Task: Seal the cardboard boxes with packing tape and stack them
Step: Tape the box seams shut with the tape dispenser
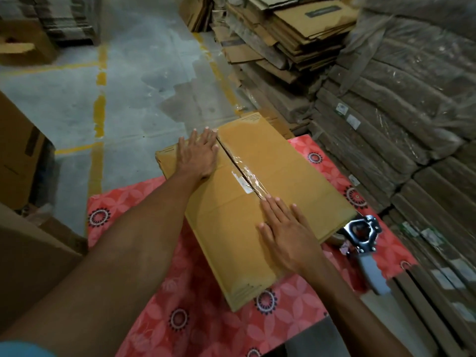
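A brown cardboard box (291, 166) lies on a red flowered mat (195, 313) in the middle of the view. A strip of clear packing tape (246, 173) runs along the seam between its two top flaps. My left hand (199, 154) presses flat on the far left flap beside the seam. My right hand (283, 229) lies flat on the near part of the lid, fingertips touching the near end of the tape. A tape dispenser (364, 240) with a metal frame and grey handle rests on the mat just right of the box.
Stacks of flattened cardboard (288, 34) and wrapped bundles (401, 119) fill the right side. Brown boxes (18, 155) stand at the left edge, one more (23, 45) at the far left. Grey concrete floor with yellow lines (100, 109) stretches beyond the mat.
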The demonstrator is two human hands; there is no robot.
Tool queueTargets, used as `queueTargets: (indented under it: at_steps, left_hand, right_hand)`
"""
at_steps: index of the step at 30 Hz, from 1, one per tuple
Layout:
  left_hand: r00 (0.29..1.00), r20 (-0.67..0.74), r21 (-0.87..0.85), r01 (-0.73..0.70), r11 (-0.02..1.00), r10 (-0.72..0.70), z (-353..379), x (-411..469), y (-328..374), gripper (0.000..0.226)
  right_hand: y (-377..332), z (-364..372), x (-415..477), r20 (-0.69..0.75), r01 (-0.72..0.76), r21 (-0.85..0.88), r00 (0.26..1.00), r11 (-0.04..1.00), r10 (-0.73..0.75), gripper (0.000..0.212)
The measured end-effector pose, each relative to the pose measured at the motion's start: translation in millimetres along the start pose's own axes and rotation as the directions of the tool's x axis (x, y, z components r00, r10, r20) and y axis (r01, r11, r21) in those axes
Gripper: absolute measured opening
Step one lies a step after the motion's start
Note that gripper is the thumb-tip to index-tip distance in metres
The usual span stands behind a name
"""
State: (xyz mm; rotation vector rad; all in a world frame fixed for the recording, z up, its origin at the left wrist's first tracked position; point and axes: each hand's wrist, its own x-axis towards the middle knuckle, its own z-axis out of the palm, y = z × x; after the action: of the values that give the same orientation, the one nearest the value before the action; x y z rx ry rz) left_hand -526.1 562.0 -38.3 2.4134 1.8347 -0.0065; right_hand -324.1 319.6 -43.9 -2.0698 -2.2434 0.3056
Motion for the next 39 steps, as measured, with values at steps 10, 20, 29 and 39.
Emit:
queueTargets:
  at_steps: [10,20,29,39]
  left_hand:
    - [0.913,0.056,-0.021,-0.403,0.915,0.404,16,-156,86,0.058]
    - [0.951,0.073,0.005,-0.302,0.953,0.301,18,-173,95,0.06]
    - [0.976,0.081,-0.018,-0.2,0.98,0.201,18,-189,104,0.058]
    - [0.995,-0.053,0.101,0.087,0.991,-0.082,14,-266,129,0.061]
  right_hand:
    - [7,3,-5,-0.009,0.049,-0.017,0.999,0.999,-0.049,0.074]
    - [31,17,-90,-0.169,0.064,0.037,0.984,0.997,-0.057,0.063]
    - [-32,38,-130,-0.089,-0.096,0.848,0.944,0.521,0.318,0.087]
    - [35,32,-111,-0.029,-0.002,0.942,0.996,0.336,0.088,0.096]
